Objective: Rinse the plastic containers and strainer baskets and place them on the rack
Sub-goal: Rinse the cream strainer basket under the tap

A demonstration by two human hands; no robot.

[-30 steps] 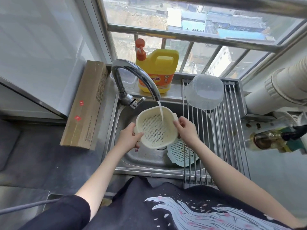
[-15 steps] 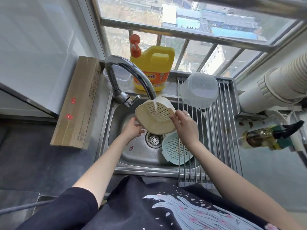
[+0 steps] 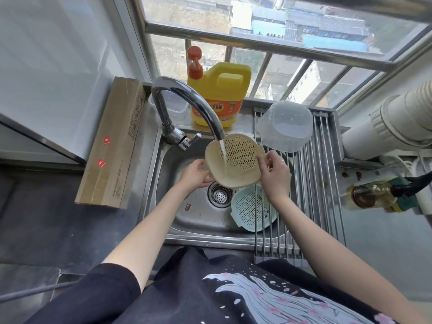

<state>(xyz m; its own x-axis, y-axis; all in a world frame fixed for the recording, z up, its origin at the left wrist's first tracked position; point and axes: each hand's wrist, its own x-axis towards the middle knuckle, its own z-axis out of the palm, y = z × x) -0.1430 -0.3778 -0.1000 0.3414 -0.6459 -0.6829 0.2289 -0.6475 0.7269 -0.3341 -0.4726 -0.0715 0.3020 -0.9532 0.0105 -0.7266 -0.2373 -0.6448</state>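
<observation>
Cream strainer basket (image 3: 236,160): we tilt its slotted underside beneath the faucet (image 3: 187,101) stream, above the sink (image 3: 170,183).
Hands: our left hand (image 3: 195,175) and right hand (image 3: 275,176) grip opposite rims.
Rack (image 3: 327,183): clear container (image 3: 285,126) upturned.

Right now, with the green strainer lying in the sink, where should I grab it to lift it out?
Grip the green strainer by its near-left rim, coming from above on the drain side. It lies open side up, and the rack bars cross over its right part.
</observation>
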